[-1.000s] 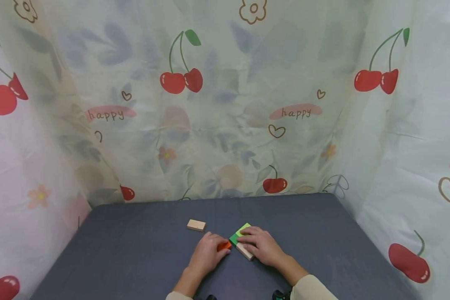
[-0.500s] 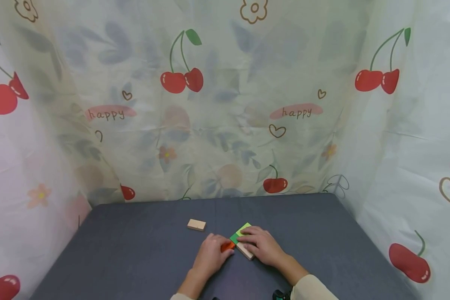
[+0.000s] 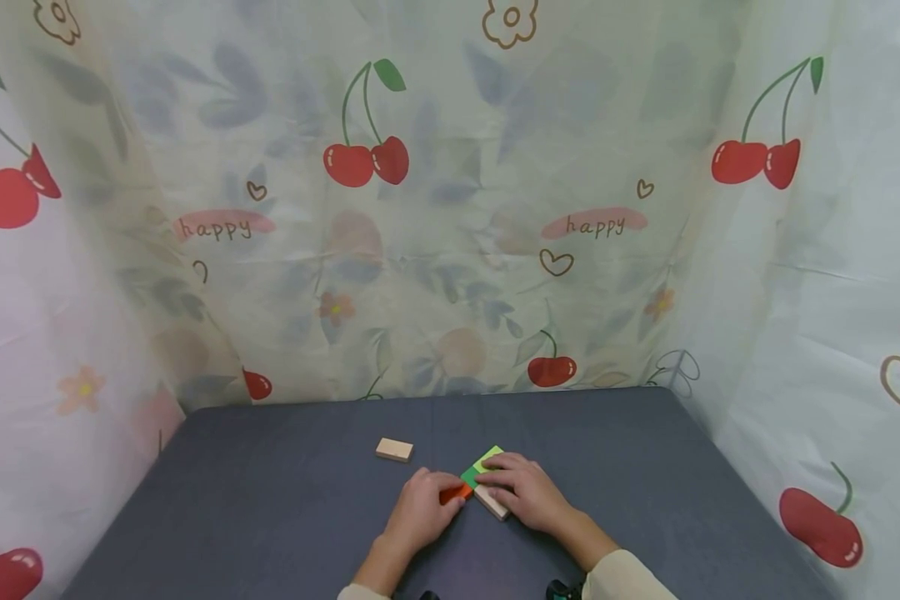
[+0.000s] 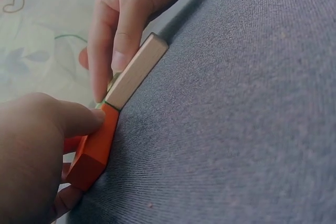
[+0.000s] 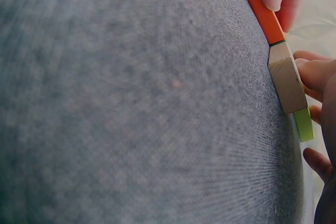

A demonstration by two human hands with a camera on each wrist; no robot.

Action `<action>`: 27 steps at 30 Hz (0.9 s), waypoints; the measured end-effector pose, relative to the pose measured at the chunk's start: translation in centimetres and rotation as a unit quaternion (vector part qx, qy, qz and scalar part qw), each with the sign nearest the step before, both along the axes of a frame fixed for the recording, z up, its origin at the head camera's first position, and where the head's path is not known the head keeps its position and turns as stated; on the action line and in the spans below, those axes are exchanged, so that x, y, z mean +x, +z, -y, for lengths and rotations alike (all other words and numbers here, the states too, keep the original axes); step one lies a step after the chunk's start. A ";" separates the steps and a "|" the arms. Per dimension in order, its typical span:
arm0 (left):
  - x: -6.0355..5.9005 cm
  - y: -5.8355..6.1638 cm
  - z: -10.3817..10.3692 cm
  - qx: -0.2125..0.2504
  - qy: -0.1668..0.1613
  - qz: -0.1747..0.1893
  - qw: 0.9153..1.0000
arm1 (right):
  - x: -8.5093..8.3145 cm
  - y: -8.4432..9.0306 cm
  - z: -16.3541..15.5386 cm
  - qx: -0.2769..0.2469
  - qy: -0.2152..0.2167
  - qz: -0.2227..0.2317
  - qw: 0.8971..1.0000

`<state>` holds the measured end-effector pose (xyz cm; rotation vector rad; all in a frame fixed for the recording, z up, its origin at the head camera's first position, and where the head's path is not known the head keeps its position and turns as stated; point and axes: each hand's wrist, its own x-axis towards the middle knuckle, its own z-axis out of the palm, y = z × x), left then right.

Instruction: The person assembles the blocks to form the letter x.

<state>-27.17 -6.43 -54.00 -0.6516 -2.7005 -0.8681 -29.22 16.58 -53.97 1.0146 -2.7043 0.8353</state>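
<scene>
Left hand (image 3: pixel 420 508) fingers pinch the orange block (image 4: pixel 94 148) low in the centre of the frame, its end butted against the plain wooden block (image 4: pixel 135 72). Right hand (image 3: pixel 527 492) lies flat-fingered over that wooden block and the green blocks (image 3: pixel 480 467) on the grey table (image 3: pixel 270 517); a spare wooden block (image 3: pixel 394 450) sits up-left, apart.

Our right hand (image 3: pixel 522 492) covers most of the green blocks (image 3: pixel 482 466); at 6 o'clock, both forearms are cut off.
</scene>
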 end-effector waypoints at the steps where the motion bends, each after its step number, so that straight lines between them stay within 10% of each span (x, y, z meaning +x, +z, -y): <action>1: 0.0 0.0 0.0 0.001 0.001 0.000 1.000 | 0.0 0.0 0.0 -0.001 0.001 0.001 1.000; 27: -0.1 -0.2 -0.5 0.014 0.036 0.032 0.999 | 0.0 0.3 0.0 0.005 0.005 -0.019 1.000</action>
